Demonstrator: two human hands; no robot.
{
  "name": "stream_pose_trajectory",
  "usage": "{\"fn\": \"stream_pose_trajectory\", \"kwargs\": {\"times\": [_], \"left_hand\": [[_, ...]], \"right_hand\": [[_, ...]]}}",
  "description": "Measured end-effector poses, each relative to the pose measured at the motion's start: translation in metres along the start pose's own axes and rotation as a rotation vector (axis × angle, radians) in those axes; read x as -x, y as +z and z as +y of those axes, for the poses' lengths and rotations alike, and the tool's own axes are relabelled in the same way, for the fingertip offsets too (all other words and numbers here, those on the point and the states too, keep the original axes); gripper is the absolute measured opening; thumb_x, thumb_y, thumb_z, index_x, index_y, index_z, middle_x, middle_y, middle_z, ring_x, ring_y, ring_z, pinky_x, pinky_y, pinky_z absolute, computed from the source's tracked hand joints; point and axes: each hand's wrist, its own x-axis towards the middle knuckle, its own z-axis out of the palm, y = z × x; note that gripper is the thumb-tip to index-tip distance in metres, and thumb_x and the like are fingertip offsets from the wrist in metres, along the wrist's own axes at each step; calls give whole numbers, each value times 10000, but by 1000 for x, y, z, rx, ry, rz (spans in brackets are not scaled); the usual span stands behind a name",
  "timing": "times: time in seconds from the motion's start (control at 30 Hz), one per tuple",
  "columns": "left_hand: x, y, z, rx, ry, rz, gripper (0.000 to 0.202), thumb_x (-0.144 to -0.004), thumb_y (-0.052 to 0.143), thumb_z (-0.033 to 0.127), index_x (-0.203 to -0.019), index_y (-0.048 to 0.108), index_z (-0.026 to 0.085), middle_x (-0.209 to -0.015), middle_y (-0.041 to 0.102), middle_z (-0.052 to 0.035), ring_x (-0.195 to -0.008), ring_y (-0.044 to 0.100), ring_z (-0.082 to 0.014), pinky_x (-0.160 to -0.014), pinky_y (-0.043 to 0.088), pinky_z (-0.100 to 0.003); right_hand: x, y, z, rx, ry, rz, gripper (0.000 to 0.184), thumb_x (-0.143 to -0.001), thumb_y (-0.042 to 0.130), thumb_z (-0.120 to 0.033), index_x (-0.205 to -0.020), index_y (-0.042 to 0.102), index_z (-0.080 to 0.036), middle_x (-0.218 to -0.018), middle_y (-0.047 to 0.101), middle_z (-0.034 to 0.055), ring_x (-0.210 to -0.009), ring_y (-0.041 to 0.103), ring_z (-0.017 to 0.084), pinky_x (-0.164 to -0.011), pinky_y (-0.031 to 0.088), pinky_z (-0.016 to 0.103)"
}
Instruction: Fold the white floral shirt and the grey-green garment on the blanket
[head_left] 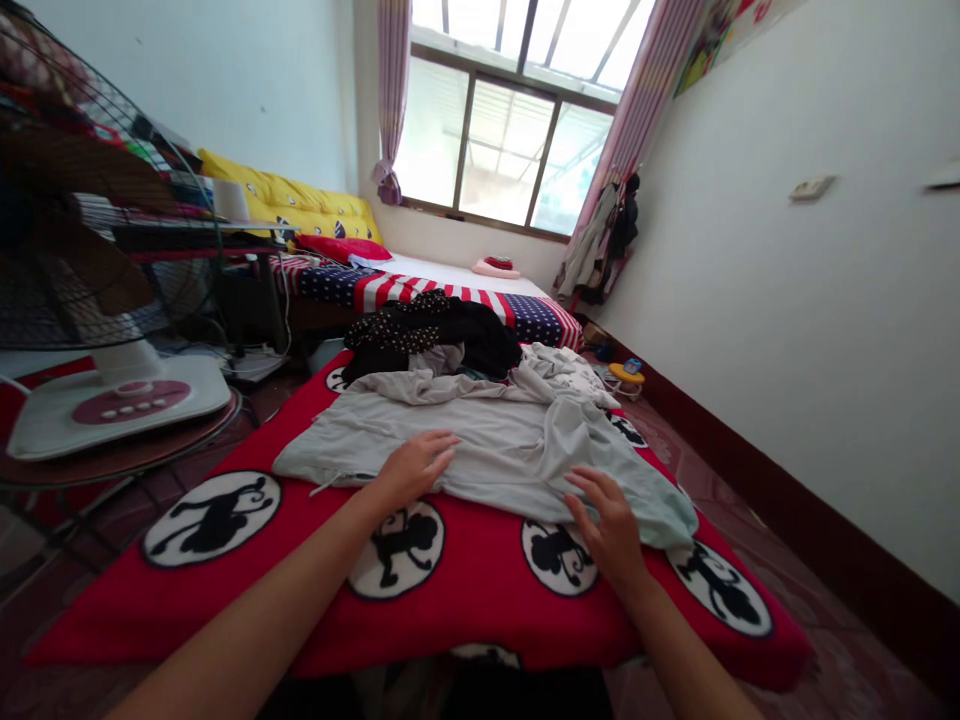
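Observation:
A light grey garment (495, 440) lies spread across the red blanket (480, 570) in front of me, wrinkled toward its right side. A thin drawstring or cord hangs out at its near left edge. My left hand (416, 467) rests on the near middle of the cloth, fingers stretched out and pointing right. Over the garment's near right part is my right hand (606, 515), its fingers spread. Neither hand grips anything. Just behind the garment lie a heap of black clothes (442, 330), some with light dots, and a white patterned cloth (566, 370).
On a round stool at left stands a fan (127, 390). Beyond the clothes is a bed (442, 285) with a stars-and-stripes cover. A yellow stool (626, 375) sits by the right wall, and clothes (611, 235) hang in the corner near the window.

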Motion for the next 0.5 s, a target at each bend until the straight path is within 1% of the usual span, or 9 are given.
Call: {"fn": "stream_pose_trajectory", "kwargs": {"times": [0.07,0.1,0.17,0.2,0.27,0.3,0.4,0.43,0.5], "left_hand": [[-10,6,-6,-115,-31,-128,499,-939,378,418,-1385,495,226,-1511,394,-77,-1394,347,-250,-1135,265,-435],[-13,9,-8,-171,-48,-193,528,-930,399,429,-1416,453,229,-1545,322,-84,-1429,274,-275,-1144,222,-487],[-17,17,-8,-239,-85,-260,550,-923,413,434,-1440,413,245,-1571,239,-88,-1452,199,-297,-1138,180,-548],[-16,20,-7,-253,-101,-255,549,-925,406,433,-1443,406,250,-1574,226,-89,-1454,191,-296,-1137,173,-556],[-14,27,-3,-272,-124,-185,544,-928,397,434,-1438,415,244,-1569,241,-93,-1453,199,-289,-1140,160,-555],[-12,30,-1,-280,-129,-135,543,-927,396,435,-1433,424,237,-1566,255,-95,-1451,206,-286,-1143,151,-550],[-7,36,1,-286,-121,-41,535,-919,408,445,-1416,447,251,-1554,298,-83,-1442,237,-277,-1148,149,-529],[-6,37,0,-282,-117,-32,530,-915,415,447,-1410,454,263,-1550,310,-75,-1438,248,-275,-1147,156,-524],[-6,38,-1,-270,-109,-20,523,-908,424,451,-1400,465,278,-1544,328,-67,-1433,263,-273,-1144,171,-518]], "right_hand": [[-4,4,-1,5,33,-88,359,-922,452,-406,-1112,685,-209,-1224,641,100,-1158,561,258,-1015,405,422],[-8,6,0,-6,64,-158,373,-924,435,-417,-1086,703,-215,-1211,656,90,-1144,576,258,-1007,412,419],[-22,5,6,-58,174,-266,425,-927,396,-455,-959,747,-219,-1099,711,77,-1053,631,249,-949,453,390],[-32,3,12,-90,241,-283,458,-923,386,-475,-888,759,-212,-1013,735,77,-984,659,244,-902,476,371],[-59,0,26,-113,361,-219,465,-895,414,-486,-813,758,-184,-853,750,79,-846,688,232,-792,512,333],[-75,-2,35,-94,402,-151,439,-876,439,-467,-842,754,-162,-832,749,82,-814,690,226,-752,518,317],[-120,-4,64,36,475,47,410,-841,457,-356,-1028,708,-91,-922,740,118,-821,686,219,-697,521,294],[-131,-4,73,85,501,82,415,-831,458,-335,-1046,697,-73,-936,734,139,-821,685,226,-690,520,301],[-145,-2,89,178,536,125,392,-801,498,-332,-996,707,-64,-889,726,164,-787,682,248,-671,518,326]]}}
